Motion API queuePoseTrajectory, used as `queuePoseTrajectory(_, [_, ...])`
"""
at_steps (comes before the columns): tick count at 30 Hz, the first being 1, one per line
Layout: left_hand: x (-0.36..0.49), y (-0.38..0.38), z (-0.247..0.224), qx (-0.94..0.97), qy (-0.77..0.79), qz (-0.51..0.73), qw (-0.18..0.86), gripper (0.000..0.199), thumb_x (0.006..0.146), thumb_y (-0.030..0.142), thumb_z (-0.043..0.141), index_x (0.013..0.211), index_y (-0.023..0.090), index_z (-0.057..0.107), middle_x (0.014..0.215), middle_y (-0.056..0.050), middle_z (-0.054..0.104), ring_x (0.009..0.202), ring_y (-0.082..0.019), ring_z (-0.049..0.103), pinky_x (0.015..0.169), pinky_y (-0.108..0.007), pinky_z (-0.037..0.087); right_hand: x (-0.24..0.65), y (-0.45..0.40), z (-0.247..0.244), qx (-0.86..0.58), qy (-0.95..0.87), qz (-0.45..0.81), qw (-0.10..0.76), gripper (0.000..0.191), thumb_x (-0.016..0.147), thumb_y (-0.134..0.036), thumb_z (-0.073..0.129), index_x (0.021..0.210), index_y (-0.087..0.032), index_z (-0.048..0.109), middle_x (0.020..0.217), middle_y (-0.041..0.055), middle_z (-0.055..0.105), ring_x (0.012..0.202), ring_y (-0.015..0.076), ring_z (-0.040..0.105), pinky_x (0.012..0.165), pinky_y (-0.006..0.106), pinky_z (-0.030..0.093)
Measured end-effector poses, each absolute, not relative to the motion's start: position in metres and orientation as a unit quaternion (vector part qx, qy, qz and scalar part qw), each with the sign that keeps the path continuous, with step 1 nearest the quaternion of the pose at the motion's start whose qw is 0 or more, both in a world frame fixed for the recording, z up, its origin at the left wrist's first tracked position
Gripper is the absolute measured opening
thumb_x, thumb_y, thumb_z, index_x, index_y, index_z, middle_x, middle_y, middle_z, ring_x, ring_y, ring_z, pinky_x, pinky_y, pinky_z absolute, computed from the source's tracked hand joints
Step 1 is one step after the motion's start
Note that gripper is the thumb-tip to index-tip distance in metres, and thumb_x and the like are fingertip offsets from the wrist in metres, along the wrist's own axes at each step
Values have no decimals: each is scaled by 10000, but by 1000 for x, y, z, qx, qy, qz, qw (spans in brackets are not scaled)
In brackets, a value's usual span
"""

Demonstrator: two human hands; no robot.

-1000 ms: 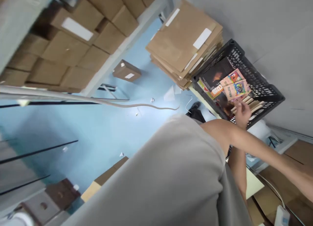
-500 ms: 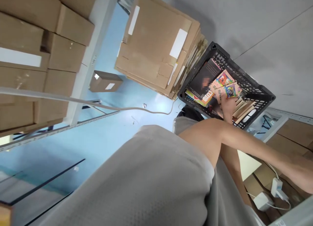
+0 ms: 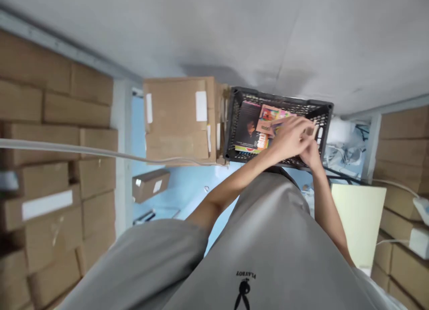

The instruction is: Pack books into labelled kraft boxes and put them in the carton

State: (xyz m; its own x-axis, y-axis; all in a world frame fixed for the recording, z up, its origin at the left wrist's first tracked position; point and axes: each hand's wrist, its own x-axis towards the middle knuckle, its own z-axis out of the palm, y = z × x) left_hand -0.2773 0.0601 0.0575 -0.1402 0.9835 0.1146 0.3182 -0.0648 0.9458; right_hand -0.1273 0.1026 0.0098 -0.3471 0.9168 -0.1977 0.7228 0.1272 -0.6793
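My left hand (image 3: 291, 133) reaches over the black plastic crate (image 3: 281, 94) with its fingers curled together. Just below it, my right hand (image 3: 310, 154) is bent inward, close to or touching the left fingertips. Both hands are blurred, and whatever they pinch between them is too small or hidden to make out. Pink picture packets (image 3: 267, 114) with colourful prints show beside my left hand, partly covered by it. They overlap a dark-covered book (image 3: 247, 125) at the crate's left end. Whether a hand touches the packets is unclear.
A stack of flattened cardboard boxes (image 3: 174, 122) stands left of the crate. Shelves of cartons (image 3: 53, 167) line the left; more cartons (image 3: 402, 144) are at the right. A pale cable (image 3: 134, 156) crosses the left side. A small carton (image 3: 150, 184) lies on the blue floor.
My left hand has come back from beyond the right edge into the crate, beside my right hand. My right hand, earlier on the pink packets, has turned toward it. The view has rotated.
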Motion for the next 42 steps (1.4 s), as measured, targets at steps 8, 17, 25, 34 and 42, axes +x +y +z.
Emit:
queuePoseTrajectory(8, [-265, 39, 30, 711, 481, 314, 405, 200, 1092, 363, 694, 1047, 213, 818, 1005, -69, 767, 966, -234, 701, 939, -364, 539, -23, 50, 78, -612, -647, 408, 203, 391, 918, -566, 859, 848, -191, 771, 734, -16, 676, 717, 169, 601, 666, 272, 474])
queuePoseTrajectory(17, [-128, 33, 24, 613, 429, 363, 555, 426, 1088, 630, 655, 1052, 211, 719, 925, -34, 767, 861, -196, 719, 781, -281, 565, 98, -15, 31, -688, -446, 334, 465, 837, 869, -797, 846, 1484, -264, 649, 1252, 110, 817, 1097, 282, 777, 960, 423, 664])
queuePoseTrajectory(25, [52, -10, -23, 532, 387, 307, 688, 539, 903, 690, 825, 1121, 214, 699, 1082, -97, 837, 1011, -262, 817, 985, -417, 665, 224, -109, -24, -641, -304, 409, 574, 651, 945, -741, 777, 1351, -241, 683, 908, 17, 827, 753, 203, 774, 723, 332, 648])
queuePoseTrajectory(34, [212, -49, -34, 578, 375, 166, 706, 441, 835, 435, 810, 1208, 201, 788, 1141, -92, 860, 1091, -284, 812, 923, -373, 668, 360, -198, -58, -689, -183, 366, 598, 621, 945, -694, 764, 1369, -249, 677, 1042, 62, 840, 909, 242, 803, 822, 379, 670])
queuePoseTrajectory(42, [267, -47, -29, 585, 337, 119, 728, 372, 851, 496, 856, 1058, 209, 741, 962, -74, 831, 947, -245, 812, 898, -381, 671, 382, -213, -47, -784, -126, 221, 566, 602, 997, -644, 718, 1446, -247, 664, 1398, 175, 759, 1126, 284, 775, 928, 450, 690])
